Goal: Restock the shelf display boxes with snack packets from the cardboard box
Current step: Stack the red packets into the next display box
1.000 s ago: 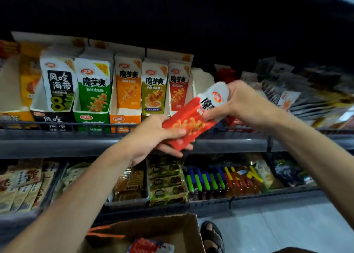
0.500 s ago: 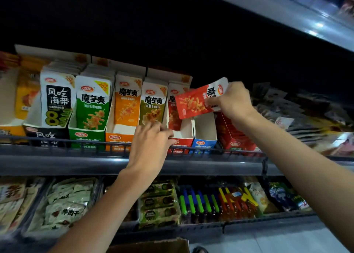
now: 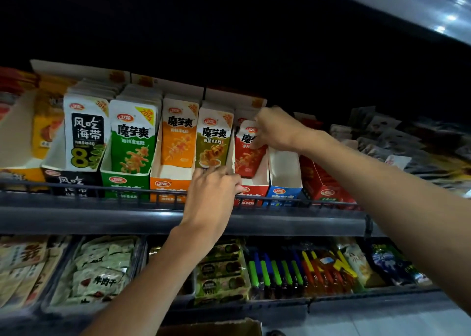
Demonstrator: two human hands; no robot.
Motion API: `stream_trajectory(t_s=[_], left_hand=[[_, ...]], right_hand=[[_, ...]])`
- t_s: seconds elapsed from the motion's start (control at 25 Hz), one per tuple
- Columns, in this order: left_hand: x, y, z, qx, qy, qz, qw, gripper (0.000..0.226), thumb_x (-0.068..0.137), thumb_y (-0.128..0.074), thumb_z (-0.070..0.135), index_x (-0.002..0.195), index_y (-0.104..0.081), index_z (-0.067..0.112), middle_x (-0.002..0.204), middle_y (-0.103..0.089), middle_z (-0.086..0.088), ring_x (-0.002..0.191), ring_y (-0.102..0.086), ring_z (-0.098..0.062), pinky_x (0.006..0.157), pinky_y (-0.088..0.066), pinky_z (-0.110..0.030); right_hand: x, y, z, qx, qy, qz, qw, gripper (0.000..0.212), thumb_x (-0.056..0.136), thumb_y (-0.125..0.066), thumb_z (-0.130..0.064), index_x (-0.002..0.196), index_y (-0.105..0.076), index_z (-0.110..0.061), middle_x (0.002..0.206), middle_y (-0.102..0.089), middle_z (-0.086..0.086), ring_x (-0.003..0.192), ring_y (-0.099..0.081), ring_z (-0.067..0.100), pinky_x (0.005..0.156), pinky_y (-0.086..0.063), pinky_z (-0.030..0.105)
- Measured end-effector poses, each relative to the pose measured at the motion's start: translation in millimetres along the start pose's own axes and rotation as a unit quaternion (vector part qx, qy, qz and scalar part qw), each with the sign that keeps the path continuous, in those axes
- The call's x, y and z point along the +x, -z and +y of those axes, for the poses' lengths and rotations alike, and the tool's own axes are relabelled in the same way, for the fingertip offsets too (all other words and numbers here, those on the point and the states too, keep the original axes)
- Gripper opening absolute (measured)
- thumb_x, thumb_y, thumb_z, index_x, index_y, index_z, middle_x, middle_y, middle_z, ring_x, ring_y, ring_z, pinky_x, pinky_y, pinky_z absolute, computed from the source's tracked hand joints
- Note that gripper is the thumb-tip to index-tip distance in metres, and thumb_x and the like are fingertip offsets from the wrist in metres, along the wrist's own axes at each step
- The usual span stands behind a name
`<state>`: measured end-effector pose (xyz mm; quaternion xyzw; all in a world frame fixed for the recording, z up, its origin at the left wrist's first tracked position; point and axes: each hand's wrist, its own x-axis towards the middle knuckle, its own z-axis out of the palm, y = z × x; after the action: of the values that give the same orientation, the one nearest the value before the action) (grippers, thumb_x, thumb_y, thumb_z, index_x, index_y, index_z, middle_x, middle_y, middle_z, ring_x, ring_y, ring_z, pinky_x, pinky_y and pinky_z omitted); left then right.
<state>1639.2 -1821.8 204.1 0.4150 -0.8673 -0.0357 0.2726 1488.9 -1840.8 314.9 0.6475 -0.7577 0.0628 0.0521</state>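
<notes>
Fingers (image 3: 257, 143) of the right hand (image 3: 277, 129) pinch the white upper corner of a red snack packet (image 3: 245, 158), which stands upright inside the red display box (image 3: 254, 191) on the upper shelf (image 3: 102, 218), in front of other packets of the same kind. Only the characters 魔 and part of the next one show beside the thumb. The left hand (image 3: 212, 188) is at the front of the neighbouring box, its fingers (image 3: 216, 172) curled against the lip just below the olive packet (image 3: 214, 142); whether they grip the card or only rest on it cannot be told. The olive, orange (image 3: 179, 137) and green packets (image 3: 132, 142) each read 魔芋爽 under a red oval 卫龙 logo, and the green one carries a yellow corner marked 20%. Further left, a white packet (image 3: 85, 132) has 风吃海带 on a black panel, a large 8 and a 30% corner. Right of the red box stands a blue display box (image 3: 284, 190) with the same oval logo. On the lower shelf lie pale packets (image 3: 99, 279) printed 牛肉干. A flap of the cardboard box (image 3: 211, 329) shows at the bottom edge.
</notes>
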Motion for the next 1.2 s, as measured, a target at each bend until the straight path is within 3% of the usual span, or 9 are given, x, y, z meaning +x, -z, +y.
stream_trajectory(t_s=[0.12,0.24,0.4,0.52,0.72,0.92,1.2], left_hand=[[1.0,-0.6,-0.1,0.007,-0.001,-0.008,1.000,0.027,0.100,-0.044,0.039,0.115,-0.065,0.029,0.124,-0.061,0.007,0.119,-0.050,-0.013,0.101,-0.030,-0.031],[1.3,-0.2,-0.9,-0.009,0.003,-0.011,1.000,0.028,0.101,-0.043,0.039,0.117,-0.064,0.029,0.127,-0.060,0.007,0.122,-0.048,-0.014,0.103,-0.028,-0.031],[1.5,-1.1,-1.8,-0.015,0.004,-0.011,1.000,0.028,0.101,-0.043,0.039,0.116,-0.064,0.029,0.126,-0.060,0.007,0.121,-0.049,-0.014,0.102,-0.029,-0.030],[1.5,-2.8,-2.2,-0.015,0.002,-0.011,1.000,0.028,0.101,-0.043,0.040,0.116,-0.063,0.029,0.125,-0.060,0.007,0.119,-0.050,-0.013,0.102,-0.029,-0.031],[1.9,-3.4,-1.8,-0.012,-0.004,-0.005,1.000,0.029,0.100,-0.043,0.039,0.118,-0.063,0.028,0.125,-0.060,0.007,0.118,-0.050,-0.014,0.100,-0.029,-0.031],[-0.4,-4.4,-1.1,-0.025,-0.008,0.023,0.999,0.023,0.099,-0.049,0.036,0.110,-0.067,0.027,0.116,-0.065,0.005,0.111,-0.055,-0.016,0.096,-0.033,-0.032],[2.2,-7.1,-3.8,-0.023,-0.021,0.025,0.999,0.024,0.100,-0.046,0.036,0.110,-0.067,0.026,0.118,-0.063,0.007,0.111,-0.054,-0.014,0.093,-0.031,-0.032]], right_hand=[[12.6,-12.7,3.1,-0.064,0.027,-0.004,0.998,0.028,0.086,-0.074,-0.024,0.107,-0.062,-0.012,0.099,-0.058,0.003,0.103,-0.061,0.025,0.076,-0.043,0.031],[26.3,-23.3,13.3,-0.066,0.011,0.001,0.998,0.037,0.087,-0.071,-0.026,0.120,-0.058,-0.016,0.124,-0.061,0.007,0.113,-0.058,0.025,0.089,-0.048,0.035],[35.4,-28.3,17.4,-0.067,0.006,0.013,0.998,0.061,0.087,-0.070,-0.023,0.142,-0.044,-0.022,0.147,-0.044,0.011,0.132,-0.045,0.031,0.105,-0.041,0.040],[28.2,-37.2,10.2,-0.117,0.013,0.076,0.990,0.065,0.089,-0.066,-0.016,0.147,-0.036,-0.020,0.147,-0.043,0.015,0.132,-0.043,0.035,0.106,-0.037,0.043],[16.4,-51.7,3.1,-0.214,0.012,0.252,0.944,0.047,0.084,-0.048,-0.006,0.131,-0.051,-0.010,0.128,-0.052,0.021,0.120,-0.048,0.040,0.093,-0.041,0.047],[10.1,-68.1,5.8,-0.287,0.103,0.139,0.942,0.021,0.088,-0.057,-0.014,0.105,-0.070,-0.017,0.104,-0.072,0.007,0.106,-0.063,0.029,0.100,-0.033,0.041],[18.0,-76.1,-0.9,-0.303,0.081,0.108,0.943,0.022,0.089,-0.058,-0.012,0.109,-0.065,-0.019,0.108,-0.071,0.006,0.107,-0.064,0.026,0.105,-0.029,0.041]])
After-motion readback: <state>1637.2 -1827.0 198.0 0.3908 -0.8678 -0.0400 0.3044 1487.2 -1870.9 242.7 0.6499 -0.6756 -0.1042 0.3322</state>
